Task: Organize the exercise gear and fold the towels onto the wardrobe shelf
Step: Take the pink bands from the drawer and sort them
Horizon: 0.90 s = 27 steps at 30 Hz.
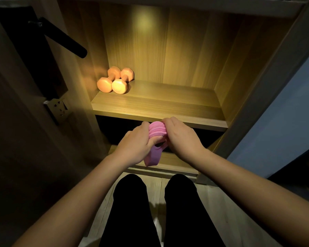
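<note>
One pink band [158,130] clamped between two grips, just short of the shelf [168,106] edge.
Left grip [137,139] curled round the band's folded layers from one side, right grip [181,135] closed on them from the other, one loose loop hanging below both. Two orange dumbbells [119,86] side by side, well beyond and left of the left grip, in the shelf's back corner.

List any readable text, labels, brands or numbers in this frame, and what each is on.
No legible text anywhere.
Pink folded elastic resistance band: dark mark near its hanging loop, too blurred to read.
Two orange hexagonal dumbbells: no markings visible.
Grey wall socket: no lettering visible.
</note>
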### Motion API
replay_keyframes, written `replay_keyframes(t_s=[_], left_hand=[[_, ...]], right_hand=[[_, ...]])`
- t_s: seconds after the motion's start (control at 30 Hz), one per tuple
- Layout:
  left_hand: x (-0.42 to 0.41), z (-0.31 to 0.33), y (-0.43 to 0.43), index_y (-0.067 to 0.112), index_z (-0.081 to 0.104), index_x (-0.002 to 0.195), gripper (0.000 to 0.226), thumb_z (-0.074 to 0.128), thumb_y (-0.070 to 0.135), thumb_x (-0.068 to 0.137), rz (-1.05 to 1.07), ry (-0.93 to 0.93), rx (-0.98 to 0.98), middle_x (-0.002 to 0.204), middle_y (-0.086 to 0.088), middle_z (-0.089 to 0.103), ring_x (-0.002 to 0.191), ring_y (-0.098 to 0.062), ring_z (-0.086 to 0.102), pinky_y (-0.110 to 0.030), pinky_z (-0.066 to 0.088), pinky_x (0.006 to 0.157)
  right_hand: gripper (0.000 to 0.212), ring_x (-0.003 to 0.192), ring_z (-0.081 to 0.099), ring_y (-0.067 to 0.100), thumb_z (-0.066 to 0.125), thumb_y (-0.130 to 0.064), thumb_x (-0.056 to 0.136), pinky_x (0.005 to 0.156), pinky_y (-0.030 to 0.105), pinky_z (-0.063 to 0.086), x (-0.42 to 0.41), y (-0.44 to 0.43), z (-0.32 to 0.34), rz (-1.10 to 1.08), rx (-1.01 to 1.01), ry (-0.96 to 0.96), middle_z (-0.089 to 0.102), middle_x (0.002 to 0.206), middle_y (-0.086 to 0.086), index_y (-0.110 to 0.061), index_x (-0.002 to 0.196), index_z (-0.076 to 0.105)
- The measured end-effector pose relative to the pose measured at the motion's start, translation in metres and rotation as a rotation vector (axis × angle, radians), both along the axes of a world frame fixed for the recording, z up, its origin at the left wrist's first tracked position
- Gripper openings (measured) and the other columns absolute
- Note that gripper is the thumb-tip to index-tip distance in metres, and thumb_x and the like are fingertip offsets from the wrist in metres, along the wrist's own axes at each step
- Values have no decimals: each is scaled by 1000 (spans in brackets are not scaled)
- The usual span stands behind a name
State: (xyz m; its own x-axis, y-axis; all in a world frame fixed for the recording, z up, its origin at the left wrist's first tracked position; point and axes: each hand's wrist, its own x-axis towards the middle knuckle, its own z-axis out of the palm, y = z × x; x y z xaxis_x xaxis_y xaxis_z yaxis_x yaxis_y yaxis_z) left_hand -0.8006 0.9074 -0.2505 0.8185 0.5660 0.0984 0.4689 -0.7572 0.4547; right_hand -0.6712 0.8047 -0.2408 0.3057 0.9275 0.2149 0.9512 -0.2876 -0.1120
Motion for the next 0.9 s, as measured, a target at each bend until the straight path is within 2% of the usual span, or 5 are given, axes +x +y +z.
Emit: replay_keyframes(t_s=[0.33,0.47,0.67,0.77,0.9], left_hand=[[2,5,-5,16,43,121,48,50,55,93,27,19,-12,104,0,61,91,-22,61,-43,52,84],[8,9,-8,17,41,127,46,61,35,90,88,75,206,106,-2,65,91,-22,63,-40,52,82],[22,6,-10,15,50,110,18,50,25,96,189,185,463,92,0,66,82,-21,65,-29,41,65],[23,0,-9,15,50,104,11,48,21,95,174,195,495,79,3,59,77,-20,65,-29,34,62],[24,-6,-7,15,49,102,12,50,23,95,164,213,499,79,1,56,70,-20,58,-29,36,60]], right_hand=[[36,100,58,27,62,-12,86,67,33,38,-1,3,4,-40,-29,-95,56,115,6,-12,118,44],[35,102,59,27,57,-13,90,71,33,42,-9,6,5,-11,-47,-108,56,118,8,-10,122,44],[38,99,60,28,61,-9,87,65,31,35,-12,8,3,-48,-79,-105,57,115,9,-10,120,45],[37,97,59,28,64,-9,85,63,31,31,-11,8,1,-61,-91,-104,57,114,8,-10,117,46],[33,96,60,28,62,-8,86,63,31,32,-11,10,-4,-99,-103,-110,57,112,9,-9,116,47]])
